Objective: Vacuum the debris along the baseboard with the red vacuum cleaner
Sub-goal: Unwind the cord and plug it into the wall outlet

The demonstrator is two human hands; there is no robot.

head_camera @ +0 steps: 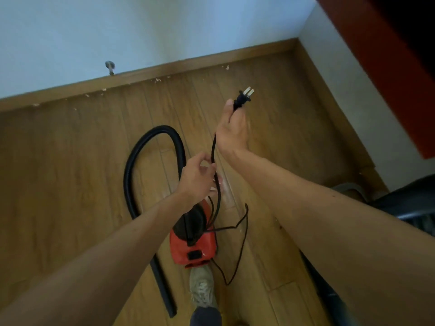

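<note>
Right hand [231, 128] grips the black plug [243, 98] by its body, prongs pointing up and away toward the baseboard [200, 64]; left hand [196, 176], nearer the person, pinches the cord [213, 147], which runs down to the red vacuum cleaner [193, 241] on the floor [70, 161] by the person's foot. Debris [157, 79] lies in pale specks along the baseboard, ahead of both hands and well apart from the vacuum, whose black hose [150, 137] loops to the left; no socket in view, so plugging in looks like the next step. No brand or writing readable.
</note>
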